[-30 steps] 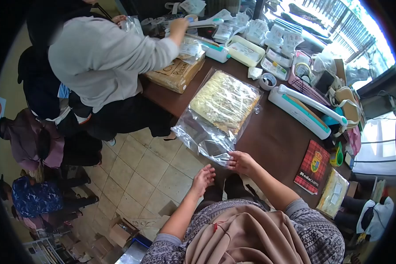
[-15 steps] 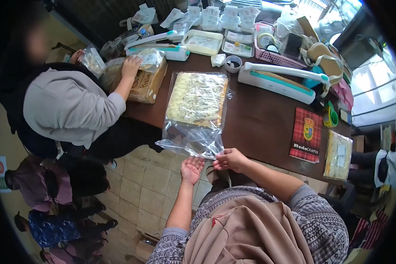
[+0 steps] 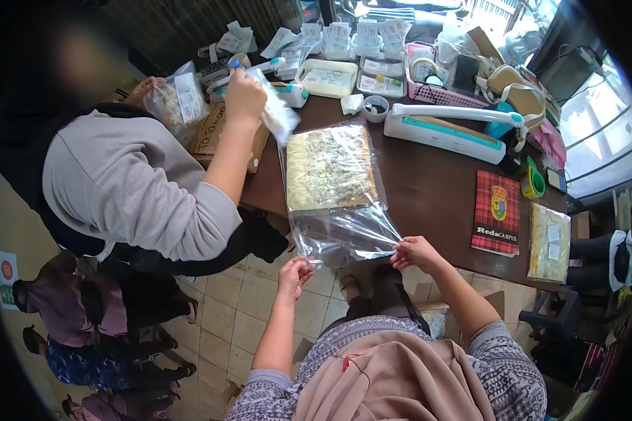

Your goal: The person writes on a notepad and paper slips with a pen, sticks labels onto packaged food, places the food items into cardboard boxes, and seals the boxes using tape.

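Note:
A flat rectangular slab of food (image 3: 330,168), pale yellow with browned edges, lies inside a clear plastic bag (image 3: 340,231) on the brown table (image 3: 428,196). The bag's loose end reaches over the table's front edge and is spread wide. My left hand (image 3: 295,275) pinches its left corner, fingers closed. At its right corner my right hand (image 3: 413,254) grips the plastic between thumb and fingers.
A co-worker (image 3: 140,175) at the left holds packets beside a cardboard box (image 3: 208,137). A white-and-teal sealer (image 3: 446,133) lies behind right. Nearer the right edge are a red plaid book (image 3: 496,212), a bagged slab (image 3: 548,242) and a green tape roll (image 3: 534,181).
My hands have moved apart, stretching the bag's end wide; my left hand has gone from open to pinching its corner. The co-worker has lifted a packet off the box.

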Tool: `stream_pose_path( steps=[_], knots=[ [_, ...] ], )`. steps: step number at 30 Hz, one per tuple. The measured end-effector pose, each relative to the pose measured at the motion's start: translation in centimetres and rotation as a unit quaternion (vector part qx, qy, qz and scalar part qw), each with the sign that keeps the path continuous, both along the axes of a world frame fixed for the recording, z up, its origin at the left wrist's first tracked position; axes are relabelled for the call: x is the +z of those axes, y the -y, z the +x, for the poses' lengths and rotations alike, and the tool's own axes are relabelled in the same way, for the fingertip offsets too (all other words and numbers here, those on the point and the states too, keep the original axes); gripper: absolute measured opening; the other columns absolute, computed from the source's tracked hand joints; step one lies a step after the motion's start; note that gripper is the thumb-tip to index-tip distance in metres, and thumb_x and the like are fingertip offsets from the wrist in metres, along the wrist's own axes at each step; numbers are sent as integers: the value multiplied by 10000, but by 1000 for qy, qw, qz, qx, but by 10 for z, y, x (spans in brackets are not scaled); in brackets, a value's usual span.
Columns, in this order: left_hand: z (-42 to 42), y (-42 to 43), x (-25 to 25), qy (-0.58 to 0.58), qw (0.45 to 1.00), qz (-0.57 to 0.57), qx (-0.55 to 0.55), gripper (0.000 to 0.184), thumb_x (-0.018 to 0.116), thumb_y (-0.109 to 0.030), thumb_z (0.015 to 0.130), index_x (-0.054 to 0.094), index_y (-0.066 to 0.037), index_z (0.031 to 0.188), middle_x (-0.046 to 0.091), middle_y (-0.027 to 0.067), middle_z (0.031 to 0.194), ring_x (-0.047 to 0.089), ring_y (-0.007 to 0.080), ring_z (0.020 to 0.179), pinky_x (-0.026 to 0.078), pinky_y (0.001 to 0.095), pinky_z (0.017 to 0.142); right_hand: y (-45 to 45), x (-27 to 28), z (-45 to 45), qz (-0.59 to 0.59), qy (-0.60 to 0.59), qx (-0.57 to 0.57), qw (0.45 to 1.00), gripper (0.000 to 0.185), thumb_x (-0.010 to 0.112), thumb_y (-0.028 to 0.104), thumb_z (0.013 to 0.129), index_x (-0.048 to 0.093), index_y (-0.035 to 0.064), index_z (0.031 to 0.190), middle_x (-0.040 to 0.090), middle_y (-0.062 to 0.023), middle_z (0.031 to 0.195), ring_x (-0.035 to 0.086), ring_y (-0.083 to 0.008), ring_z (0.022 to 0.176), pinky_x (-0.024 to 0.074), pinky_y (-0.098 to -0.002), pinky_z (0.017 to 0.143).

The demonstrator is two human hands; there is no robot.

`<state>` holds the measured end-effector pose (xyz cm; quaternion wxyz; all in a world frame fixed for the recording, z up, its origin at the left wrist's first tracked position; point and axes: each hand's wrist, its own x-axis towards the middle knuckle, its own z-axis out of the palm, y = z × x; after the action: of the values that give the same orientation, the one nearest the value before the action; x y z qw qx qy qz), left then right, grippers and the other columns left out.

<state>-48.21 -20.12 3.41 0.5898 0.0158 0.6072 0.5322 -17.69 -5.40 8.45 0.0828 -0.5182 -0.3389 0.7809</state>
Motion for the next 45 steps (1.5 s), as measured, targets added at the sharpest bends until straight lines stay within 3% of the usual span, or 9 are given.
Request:
stream_pose_path(
  steps=[11,17,19,22,24,28,30,35,45],
  knots=[
    [-5,37,-26,-91,993,-74,-13,266,678,-58,759,575,-65,1005,622,11,824,578,81,662,456,194,542,-27,-6,16,-4,55,109,993,146,524,76,828,566,-47,894,659,-155,766,653,-217,631,543,-300,569],
    [5,53,-33,-250,948,-137,-144,343,738,-86,700,595,-32,1007,591,19,777,547,101,648,451,221,573,-69,16,21,192,208,231,931,164,594,87,823,606,-50,912,653,-113,762,643,-177,662,543,-286,582],
    [10,60,-35,-268,918,-202,-212,389,733,-118,710,585,-18,1055,588,37,786,537,106,656,442,236,581,-91,18,16,177,204,198,942,146,598,95,822,613,-31,894,652,-96,750,637,-158,652,534,-271,571],
    [20,78,-48,-222,931,-239,-162,381,675,-198,766,573,-29,1092,600,42,814,542,115,661,441,257,578,-119,4,12,197,154,121,961,134,612,106,816,615,-19,864,643,-86,724,634,-145,649,528,-254,566],
    [23,108,-77,-184,935,-265,-149,353,644,-206,797,572,-30,1094,608,44,832,544,121,648,444,259,565,-136,-4,7,301,119,136,936,158,621,128,804,625,-18,864,645,-91,694,625,-147,581,510,-270,518],
    [36,133,-93,-107,931,-320,-140,324,626,-187,808,578,-28,1086,605,59,869,536,127,663,435,252,568,-168,56,5,240,120,75,960,142,643,129,804,611,-9,800,607,-51,608,586,-95,516,460,-238,429],
    [48,137,-93,-100,924,-336,-152,329,616,-201,809,578,-32,1089,600,63,883,531,135,682,430,259,583,-187,49,15,375,104,24,921,159,665,147,793,612,0,762,584,-35,558,539,-76,441,396,-237,355],
    [68,117,-90,-111,920,-326,-186,344,591,-235,811,576,-43,1097,586,75,919,520,154,728,419,275,619,-238,92,53,415,116,-50,901,160,662,169,801,625,14,787,561,-22,531,463,-55,382,318,-219,297],
    [114,48,-90,-137,916,-274,-259,382,541,-304,816,574,-65,1113,558,99,991,496,192,821,397,308,692,-329,103,81,483,132,-48,864,160,646,171,806,652,11,811,593,-31,564,526,-67,461,422,-233,425]
  ],
)
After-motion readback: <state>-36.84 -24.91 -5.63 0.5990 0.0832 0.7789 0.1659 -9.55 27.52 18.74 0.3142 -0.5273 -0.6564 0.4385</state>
